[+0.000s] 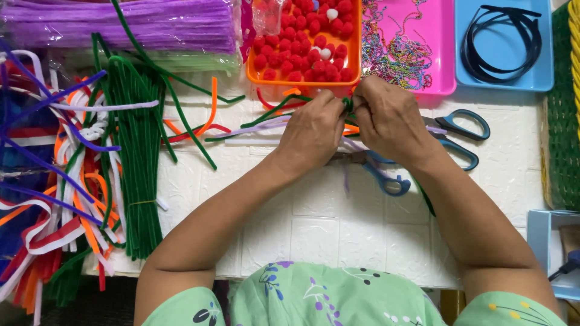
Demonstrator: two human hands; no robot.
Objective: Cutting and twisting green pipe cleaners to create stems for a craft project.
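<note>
Near the far orange tray (356,42), my left hand (311,134) and right hand (389,121) pinch a green pipe cleaner (275,113), barely twisted; green bundle (136,151) lies unused left.

The left hand (314,130) and right hand (389,121) hide most of the green stem (348,104) pinched between them; the scissors (450,136) lie partly under the right wrist.

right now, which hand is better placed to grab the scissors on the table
Right. The right hand sits almost directly over the blue-handled scissors, whose loops show just beside its wrist. The left hand lies farther off; both pinch the green pipe cleaner.
</note>
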